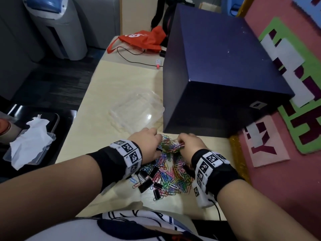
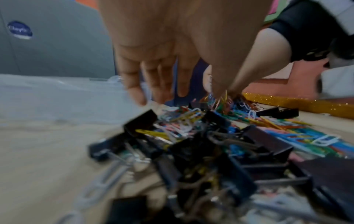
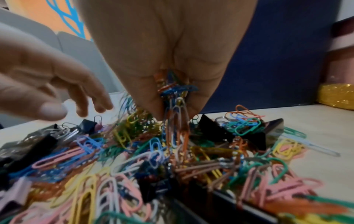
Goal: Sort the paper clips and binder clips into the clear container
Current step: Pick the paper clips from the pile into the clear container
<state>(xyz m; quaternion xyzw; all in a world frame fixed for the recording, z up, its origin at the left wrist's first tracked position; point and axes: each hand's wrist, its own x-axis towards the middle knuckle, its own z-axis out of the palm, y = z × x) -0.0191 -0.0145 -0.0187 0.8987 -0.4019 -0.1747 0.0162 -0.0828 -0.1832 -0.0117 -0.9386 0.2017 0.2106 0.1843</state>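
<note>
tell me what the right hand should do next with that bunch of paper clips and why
Probably lift and carry it to the clear container. The right hand already pinches a tangled bunch of paper clips, some trailing into the pile; the container looks empty, just beyond the left hand.

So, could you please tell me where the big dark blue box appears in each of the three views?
Head: the dark blue box fills the upper right, behind the clip pile.
Left wrist: only a sliver shows between the left hand's fingers.
Right wrist: it fills the right background.
Shared landmark: the gold glitter strip.
</note>
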